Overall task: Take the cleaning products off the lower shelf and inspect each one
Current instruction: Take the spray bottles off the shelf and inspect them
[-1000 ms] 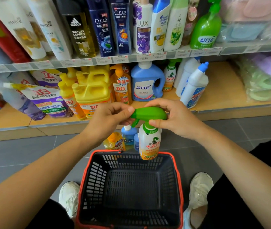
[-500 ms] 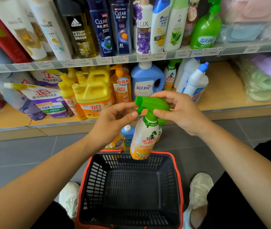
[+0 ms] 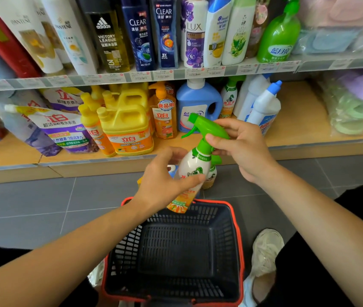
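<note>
Nearest, right under both hands: a dark basket (image 3: 220, 203) with a red rim, on the floor beside a pale shoe (image 3: 267, 251), set close, presumably for easy reach.

Holds the spray bottle (image 3: 195, 167) above the basket's far edge, off the lower shelf and tilted, base toward the body, green trigger head (image 3: 205, 127) up and away.

Grips the white body with the left hand (image 3: 163, 180), thumb across the label and fingers curled round the back, probably to steady it and turn the print into view.

Pinches the green neck just under the trigger with the right hand (image 3: 242, 149), fingers curled round it, likely to carry the weight from the top and check the nozzle.

Just beyond the left hand, down on the floor: a few small bottles (image 3: 212, 177), mostly hidden behind the held one, seemingly set aside.

Farther, past the right hand on the lower shelf (image 3: 298, 120): a matching sprayer (image 3: 229, 100), white bottles with blue caps (image 3: 264, 107) and a blue jug (image 3: 196, 107).

Past the left hand: yellow jugs (image 3: 127, 129) and purple pouches (image 3: 65, 129), apparently not yet inspected.

Looks like plenty of the task left.
</note>
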The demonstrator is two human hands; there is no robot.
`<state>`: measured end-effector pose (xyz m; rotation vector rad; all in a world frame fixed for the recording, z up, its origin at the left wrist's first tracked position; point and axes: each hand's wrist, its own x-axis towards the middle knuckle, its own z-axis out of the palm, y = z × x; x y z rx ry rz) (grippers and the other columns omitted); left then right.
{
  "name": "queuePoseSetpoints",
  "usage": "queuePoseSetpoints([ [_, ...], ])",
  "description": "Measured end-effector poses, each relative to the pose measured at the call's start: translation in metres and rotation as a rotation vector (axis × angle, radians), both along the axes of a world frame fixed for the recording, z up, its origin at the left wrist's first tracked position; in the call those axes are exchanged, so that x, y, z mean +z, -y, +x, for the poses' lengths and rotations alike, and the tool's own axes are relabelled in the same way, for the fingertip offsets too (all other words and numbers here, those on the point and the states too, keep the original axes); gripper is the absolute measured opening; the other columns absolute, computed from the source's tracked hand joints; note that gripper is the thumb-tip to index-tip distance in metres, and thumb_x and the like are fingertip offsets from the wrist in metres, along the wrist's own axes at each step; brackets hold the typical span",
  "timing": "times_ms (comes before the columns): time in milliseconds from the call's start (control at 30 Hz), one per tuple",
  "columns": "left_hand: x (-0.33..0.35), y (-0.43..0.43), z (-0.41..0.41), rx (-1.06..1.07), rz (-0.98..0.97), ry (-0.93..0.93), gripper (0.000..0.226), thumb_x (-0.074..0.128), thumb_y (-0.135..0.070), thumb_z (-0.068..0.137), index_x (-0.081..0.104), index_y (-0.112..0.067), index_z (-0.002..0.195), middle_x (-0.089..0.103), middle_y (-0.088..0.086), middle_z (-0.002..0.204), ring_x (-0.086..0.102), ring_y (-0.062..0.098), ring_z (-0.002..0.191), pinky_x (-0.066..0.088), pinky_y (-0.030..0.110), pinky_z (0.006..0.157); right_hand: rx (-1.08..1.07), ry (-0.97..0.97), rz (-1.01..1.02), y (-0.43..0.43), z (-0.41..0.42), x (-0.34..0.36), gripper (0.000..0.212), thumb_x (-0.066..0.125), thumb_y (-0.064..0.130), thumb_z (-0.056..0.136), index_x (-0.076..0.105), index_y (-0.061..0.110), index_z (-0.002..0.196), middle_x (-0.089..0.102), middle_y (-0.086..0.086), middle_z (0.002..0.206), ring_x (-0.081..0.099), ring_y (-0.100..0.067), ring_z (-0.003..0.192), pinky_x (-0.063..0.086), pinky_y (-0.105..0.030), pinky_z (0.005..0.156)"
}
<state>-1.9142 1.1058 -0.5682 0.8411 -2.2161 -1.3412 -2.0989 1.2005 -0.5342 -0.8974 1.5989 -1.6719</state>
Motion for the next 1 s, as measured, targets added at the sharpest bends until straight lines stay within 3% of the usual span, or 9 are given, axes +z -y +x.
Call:
queuePoseSetpoints([
  [67, -0.005, 0.003, 0.001, -0.080, 0.092, 0.101, 0.075, 0.093, -0.042, 0.066, 0.056, -0.026, 0.130, 0.067, -0.012, 0.118, 0.065, 0.007, 0.108, 0.056, 0.034, 0.094, -0.010, 0.060, -0.001, 0.000, -0.001, 0.001, 0.024, 0.076, 0.005, 0.086, 0.070, 0.018, 0.105, 0.078, 0.001, 0.092, 0.074, -0.015, 0.083, 0.058, -0.026, 0.064],
  [167, -0.007, 0.009, 0.002, -0.142, 0.150, 0.126, 0.077, 0.092, -0.036, 0.069, 0.056, -0.026, 0.135, 0.072, -0.007, 0.112, 0.070, 0.010, 0.099, 0.060, 0.042, 0.087, -0.055, 0.182, -0.009, 0.001, 0.000, 0.004, 0.028, 0.076, 0.008, 0.085, 0.067, 0.006, 0.112, 0.077, -0.003, 0.091, 0.073, -0.015, 0.079, 0.057, -0.026, 0.062],
  [267, -0.005, 0.009, -0.001, -0.165, 0.211, 0.059, 0.067, 0.091, -0.038, 0.070, 0.062, -0.025, 0.129, 0.076, -0.004, 0.105, 0.072, 0.013, 0.095, 0.060, 0.040, 0.084, -0.097, 0.340, -0.088, 0.003, 0.007, 0.003, 0.040, 0.077, 0.015, 0.077, 0.064, 0.003, 0.114, 0.075, -0.005, 0.094, 0.072, -0.015, 0.081, 0.056, -0.029, 0.070],
  [367, -0.002, 0.002, -0.004, -0.120, 0.395, 0.002, 0.052, 0.085, -0.038, 0.071, 0.069, -0.022, 0.117, 0.077, 0.001, 0.103, 0.074, 0.022, 0.096, 0.061, 0.040, 0.082, -0.031, 0.425, -0.111, 0.005, 0.021, -0.007, 0.032, 0.074, 0.017, 0.076, 0.067, 0.008, 0.107, 0.075, -0.005, 0.097, 0.071, -0.018, 0.092, 0.057, -0.034, 0.083],
  [467, 0.004, -0.001, -0.004, -0.198, 0.583, -0.043, 0.039, 0.081, -0.033, 0.077, 0.072, -0.021, 0.112, 0.077, 0.005, 0.108, 0.074, 0.024, 0.100, 0.060, 0.031, 0.079, 0.061, 0.555, -0.081, 0.005, 0.032, -0.015, 0.021, 0.070, 0.025, 0.083, 0.071, 0.015, 0.101, 0.073, -0.006, 0.095, 0.070, -0.021, 0.091, 0.058, -0.039, 0.079],
  [667, 0.011, -0.002, -0.003, -0.317, 0.782, -0.083, 0.031, 0.077, -0.034, 0.079, 0.076, -0.023, 0.108, 0.076, 0.010, 0.112, 0.074, 0.026, 0.102, 0.058, 0.029, 0.078, 0.092, 0.660, -0.072, 0.005, 0.027, -0.006, 0.046, 0.064, 0.039, 0.088, 0.066, 0.009, 0.122, 0.072, -0.009, 0.114, 0.070, -0.021, 0.096, 0.059, -0.038, 0.079],
  [767, 0.012, -0.005, -0.006, -0.279, 0.671, -0.069, 0.042, 0.082, -0.041, 0.070, 0.076, -0.023, 0.107, 0.077, 0.008, 0.108, 0.074, 0.026, 0.099, 0.059, 0.031, 0.077, 0.034, 0.615, -0.057, 0.005, 0.029, -0.006, 0.033, 0.069, 0.033, 0.084, 0.073, 0.011, 0.108, 0.073, -0.011, 0.106, 0.069, -0.022, 0.092, 0.059, -0.039, 0.079],
  [867, 0.011, -0.010, -0.007, -0.150, 0.365, -0.007, 0.054, 0.084, -0.051, 0.060, 0.074, -0.022, 0.104, 0.078, 0.003, 0.095, 0.074, 0.027, 0.092, 0.061, 0.046, 0.081, -0.148, 0.512, -0.019, 0.005, 0.035, -0.005, 0.009, 0.079, 0.016, 0.079, 0.074, 0.010, 0.084, 0.072, -0.011, 0.085, 0.070, -0.020, 0.076, 0.059, -0.035, 0.067],
  [1000, 0.011, -0.018, -0.002, -0.046, -0.008, 0.174, 0.067, 0.071, -0.077, 0.057, 0.068, -0.036, 0.110, 0.076, -0.011, 0.091, 0.071, 0.007, 0.081, 0.058, 0.043, 0.074, -0.388, 0.376, 0.019, 0.005, 0.049, -0.012, 0.028, 0.084, 0.017, 0.078, 0.068, 0.020, 0.056, 0.066, 0.000, 0.060, 0.065, -0.012, 0.057, 0.052, -0.026, 0.053],
])
